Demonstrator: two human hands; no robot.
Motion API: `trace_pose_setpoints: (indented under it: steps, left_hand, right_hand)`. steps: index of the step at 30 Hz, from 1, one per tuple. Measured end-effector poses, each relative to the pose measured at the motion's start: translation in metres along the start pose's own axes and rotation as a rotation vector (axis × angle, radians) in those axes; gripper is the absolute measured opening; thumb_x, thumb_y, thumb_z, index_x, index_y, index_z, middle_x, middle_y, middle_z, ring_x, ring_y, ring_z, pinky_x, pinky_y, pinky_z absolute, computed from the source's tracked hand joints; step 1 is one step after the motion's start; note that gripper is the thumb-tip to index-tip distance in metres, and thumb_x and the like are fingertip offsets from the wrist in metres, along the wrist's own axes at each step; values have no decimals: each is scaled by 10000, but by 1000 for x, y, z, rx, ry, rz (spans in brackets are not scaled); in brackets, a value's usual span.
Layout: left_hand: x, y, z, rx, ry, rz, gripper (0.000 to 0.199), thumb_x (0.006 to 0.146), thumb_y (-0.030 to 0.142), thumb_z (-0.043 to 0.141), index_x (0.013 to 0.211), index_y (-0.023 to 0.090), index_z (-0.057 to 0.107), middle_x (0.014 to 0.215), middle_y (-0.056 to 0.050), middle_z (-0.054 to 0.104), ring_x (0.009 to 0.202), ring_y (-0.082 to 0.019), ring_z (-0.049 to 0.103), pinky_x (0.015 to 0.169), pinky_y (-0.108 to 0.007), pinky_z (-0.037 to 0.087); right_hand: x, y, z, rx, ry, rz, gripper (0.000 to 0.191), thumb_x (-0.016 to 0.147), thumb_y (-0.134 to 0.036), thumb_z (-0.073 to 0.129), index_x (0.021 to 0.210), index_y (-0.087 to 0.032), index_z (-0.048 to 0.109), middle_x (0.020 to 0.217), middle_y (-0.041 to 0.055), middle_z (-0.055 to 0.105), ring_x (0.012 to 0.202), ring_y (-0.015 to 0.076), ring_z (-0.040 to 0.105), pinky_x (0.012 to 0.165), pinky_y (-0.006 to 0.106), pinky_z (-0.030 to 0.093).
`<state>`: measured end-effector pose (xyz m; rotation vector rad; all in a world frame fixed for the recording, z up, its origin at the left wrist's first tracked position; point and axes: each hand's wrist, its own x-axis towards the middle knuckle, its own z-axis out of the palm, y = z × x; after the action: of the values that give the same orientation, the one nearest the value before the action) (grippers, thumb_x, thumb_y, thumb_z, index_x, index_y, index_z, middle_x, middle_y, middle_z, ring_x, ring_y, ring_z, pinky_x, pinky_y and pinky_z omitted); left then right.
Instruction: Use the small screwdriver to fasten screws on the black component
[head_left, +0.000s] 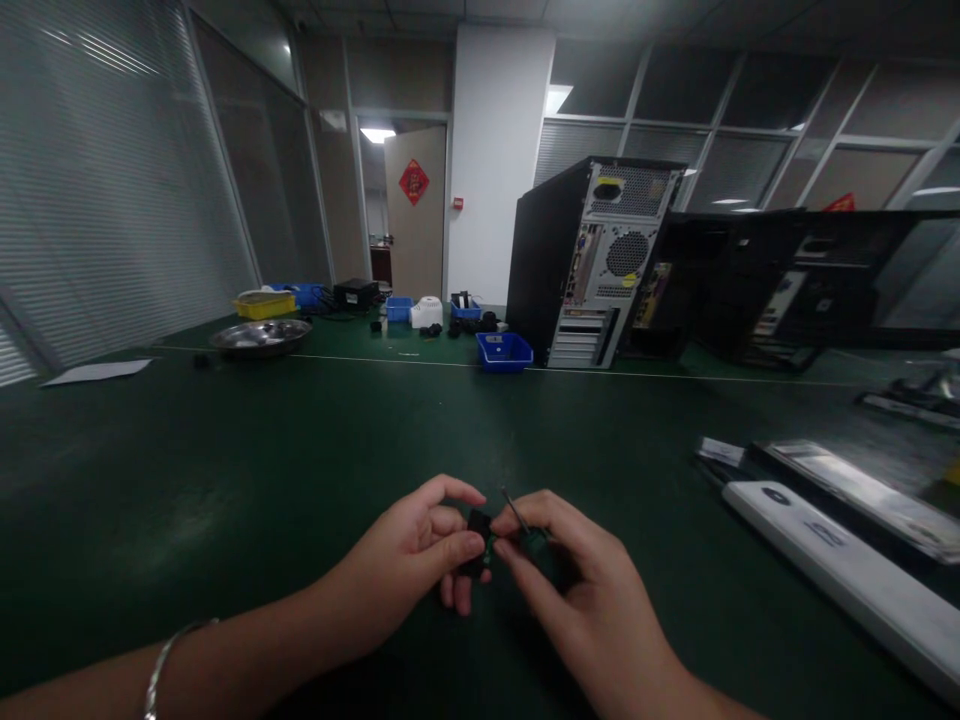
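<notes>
Near the bottom middle of the head view, a small black part [478,522] with a bit of green at its right edge is held above the green table [337,440]. My left hand [431,545] pinches it between thumb and fingers. My right hand [585,570] touches its right side with thumb and index fingertips. A thin metal shaft [514,508] sticks up past the right index finger, and its dark green handle [535,542] lies inside the right hand, partly hidden by the fingers.
A blue tray [505,353] stands before a black computer tower [555,255]. Farther left are a metal dish [260,337], a yellow basket [265,305] and a paper sheet [97,372]. On the right lie a white bar-shaped device [832,560] and a long dark-framed unit [862,495].
</notes>
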<state>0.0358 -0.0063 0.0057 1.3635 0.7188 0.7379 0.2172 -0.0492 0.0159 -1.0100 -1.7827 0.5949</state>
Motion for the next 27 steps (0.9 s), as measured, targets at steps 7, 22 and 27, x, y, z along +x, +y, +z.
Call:
trace_pose_setpoints:
  steps: [7, 22, 27]
  left_hand:
    - [0, 5, 2, 57, -15, -2, 256, 911, 298, 545, 1101, 128, 522, 711, -2, 653, 510, -103, 587, 495, -215, 416]
    - [0, 11, 3, 78, 24, -22, 305, 892, 340, 548, 1090, 109, 566, 691, 1, 622, 507, -108, 566, 507, -232, 413]
    - [0, 9, 3, 85, 20, -4, 302, 895, 350, 547, 1086, 119, 578, 695, -3, 631, 508, -111, 570, 507, -233, 416]
  right_hand:
    - [3, -1, 1, 22, 6, 57, 162, 839, -61, 600, 867, -209, 659, 817, 5, 677, 759, 164, 652, 692, 249, 503]
    - [-3, -5, 1, 111, -31, 176, 83, 901, -184, 566, 880, -217, 639, 822, 21, 637, 634, 150, 599, 390, 185, 434]
    - [0, -7, 0, 137, -32, 227, 65, 889, -193, 568, 874, -201, 631, 805, 26, 638, 583, 139, 572, 356, 177, 420]
